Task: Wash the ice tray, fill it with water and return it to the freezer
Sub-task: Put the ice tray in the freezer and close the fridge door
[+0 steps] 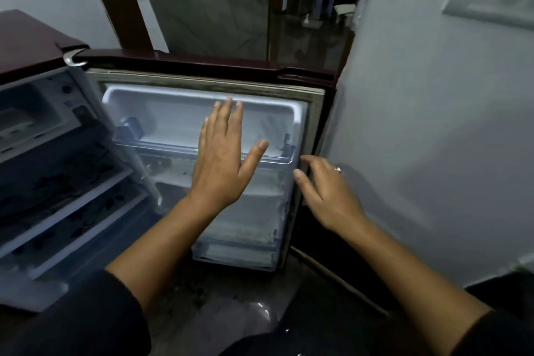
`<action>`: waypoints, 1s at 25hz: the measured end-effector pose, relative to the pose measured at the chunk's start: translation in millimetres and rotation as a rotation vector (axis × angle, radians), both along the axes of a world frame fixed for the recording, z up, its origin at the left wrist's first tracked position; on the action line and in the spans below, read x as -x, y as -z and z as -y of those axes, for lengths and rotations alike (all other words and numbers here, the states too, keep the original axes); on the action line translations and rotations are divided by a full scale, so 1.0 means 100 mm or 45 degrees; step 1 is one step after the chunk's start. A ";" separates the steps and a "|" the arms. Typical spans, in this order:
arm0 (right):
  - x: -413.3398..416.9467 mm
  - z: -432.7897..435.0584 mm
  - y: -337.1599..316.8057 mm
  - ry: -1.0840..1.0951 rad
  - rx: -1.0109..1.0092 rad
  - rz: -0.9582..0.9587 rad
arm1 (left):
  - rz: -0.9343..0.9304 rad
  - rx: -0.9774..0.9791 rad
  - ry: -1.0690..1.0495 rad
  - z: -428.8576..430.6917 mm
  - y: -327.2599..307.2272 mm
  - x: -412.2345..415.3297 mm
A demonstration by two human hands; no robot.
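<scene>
The left hand (222, 159), spread flat and holding nothing, covers part of the freezer compartment (173, 113) at frame centre; the ice tray cannot be made out. The right hand (326, 193), loosely bent and empty, is at the fridge's right edge beside the wall (433, 124). The open door (57, 167) fills the left.

Dim, bluish, grainy light throughout. The open fridge compartment (202, 113) is the palest area. Wide-angle bending curves the edges; the door shelves (57, 182) at left look smeared and soft.
</scene>
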State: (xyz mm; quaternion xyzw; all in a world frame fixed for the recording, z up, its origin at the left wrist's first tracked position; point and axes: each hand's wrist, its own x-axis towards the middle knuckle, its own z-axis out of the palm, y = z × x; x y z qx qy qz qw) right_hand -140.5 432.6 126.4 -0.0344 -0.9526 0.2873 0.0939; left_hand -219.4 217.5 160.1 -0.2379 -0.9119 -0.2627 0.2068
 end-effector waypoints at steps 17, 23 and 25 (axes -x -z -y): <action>0.79 -0.65 -0.31 -0.052 0.586 -0.044 | -0.020 0.436 -0.142 -0.97 -0.55 0.48; 0.36 -0.48 -0.17 -0.008 0.720 -0.148 | -0.092 0.331 -0.123 -0.75 -0.44 0.11; 0.19 -0.39 -0.11 -0.009 0.797 -0.201 | -0.123 0.277 -0.093 -0.61 -0.40 -0.08</action>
